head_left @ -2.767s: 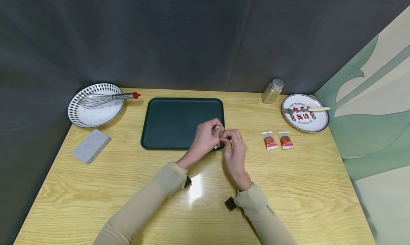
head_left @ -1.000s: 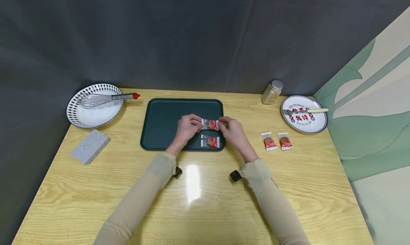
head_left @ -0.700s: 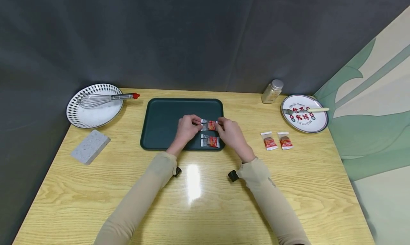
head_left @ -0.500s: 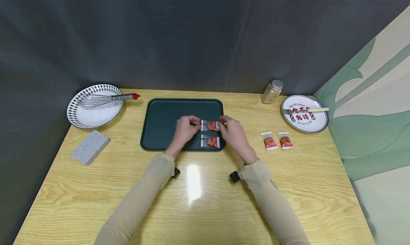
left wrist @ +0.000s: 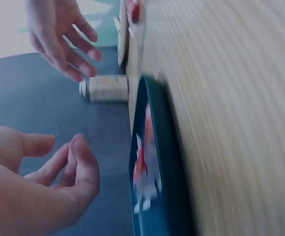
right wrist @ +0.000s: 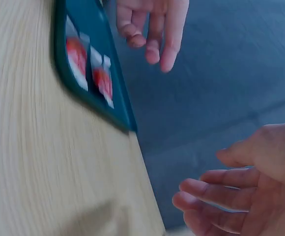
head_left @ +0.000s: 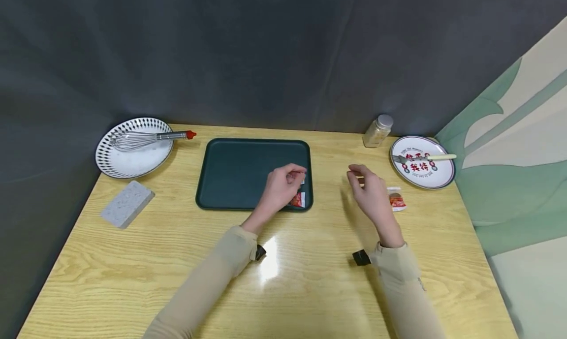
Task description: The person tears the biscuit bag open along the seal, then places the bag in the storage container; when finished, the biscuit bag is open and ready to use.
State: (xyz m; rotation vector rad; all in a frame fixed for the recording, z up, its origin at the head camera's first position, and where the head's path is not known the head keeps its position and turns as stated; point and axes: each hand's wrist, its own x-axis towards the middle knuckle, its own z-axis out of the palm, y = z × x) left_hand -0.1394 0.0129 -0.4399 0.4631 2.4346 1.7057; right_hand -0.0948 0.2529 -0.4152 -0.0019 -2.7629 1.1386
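My left hand [head_left: 280,185] hovers over the right end of the dark green tray [head_left: 239,174], fingers loosely bent and nothing between them. Two small clear-and-red snack packets lie in the tray under it; the front packet [head_left: 298,200] and rear packet [head_left: 303,180] are partly covered in the head view. Side by side, both packets show in the right wrist view, the nearer packet [right wrist: 76,56] beside the farther packet [right wrist: 102,81]. Above the table right of the tray, my right hand [head_left: 372,196] holds nothing, fingers relaxed. Just beyond it lies another packet [head_left: 396,201]; its neighbour is hidden.
At the back left, a whisk [head_left: 150,138] lies across a patterned plate [head_left: 128,162], with a grey speckled block [head_left: 127,204] in front. A spice jar [head_left: 378,131] and a plate [head_left: 416,179] bearing a fork [head_left: 436,157] stand at the back right.
Both hands have let go of the rear packet, left lying in the tray behind the front one. My right hand has moved right towards the loose packets; my left has shifted slightly right.
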